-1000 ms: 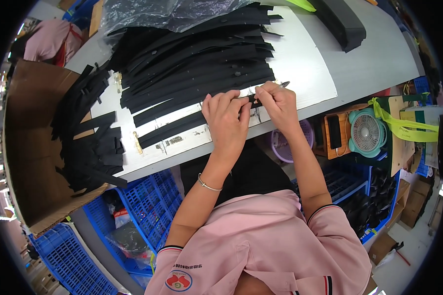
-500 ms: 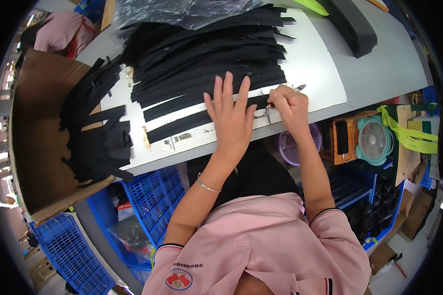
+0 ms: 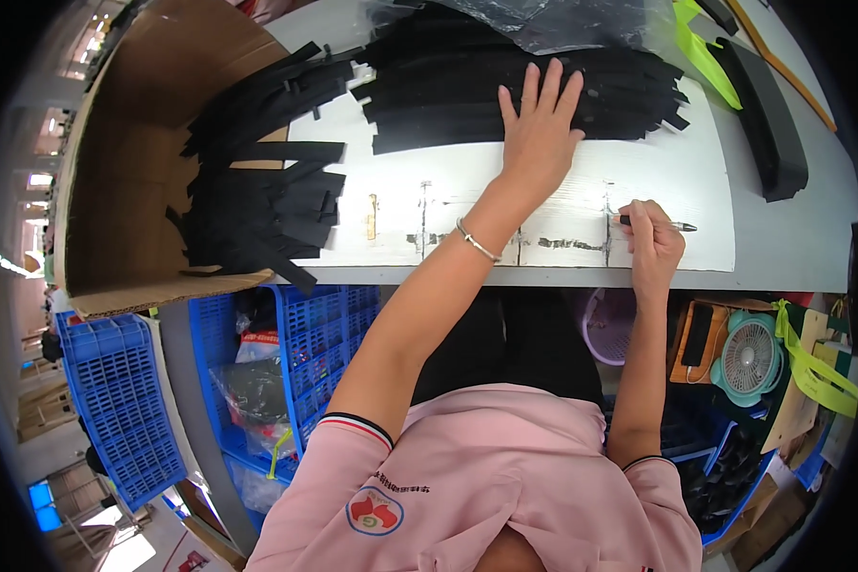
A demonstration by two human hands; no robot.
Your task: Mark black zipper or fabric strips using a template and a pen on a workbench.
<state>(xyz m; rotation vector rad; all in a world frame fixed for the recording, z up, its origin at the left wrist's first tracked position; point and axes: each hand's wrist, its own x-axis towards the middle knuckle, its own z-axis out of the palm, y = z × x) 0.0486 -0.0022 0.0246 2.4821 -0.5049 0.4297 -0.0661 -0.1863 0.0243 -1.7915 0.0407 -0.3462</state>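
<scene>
Black strips [image 3: 448, 91] lie side by side in a wide layer on a white board [image 3: 486, 170]. My left hand [image 3: 541, 129] rests on the near part of this layer, its fingers spread flat over the strips. Closer to the table's front edge, my right hand [image 3: 654, 246] pinches a pen [image 3: 684, 227] that points sideways. That hand is over the board, beside a dark upright mark [image 3: 608, 229]. More dark marks and smudges run along the board's near part, some hidden behind my left forearm.
At the left, an open cardboard box [image 3: 129, 181] holds a heap of black strips [image 3: 257, 214]. Clear plastic film [image 3: 582, 24] covers part of the far strips. A long black block [image 3: 758, 124] lies at right. Below are blue crates [image 3: 124, 400] and a small fan [image 3: 748, 357].
My left hand has moved off a single strip near the front edge onto the layer farther back. That strip no longer lies on the marked part. My right hand still grips the pen. The view has shifted.
</scene>
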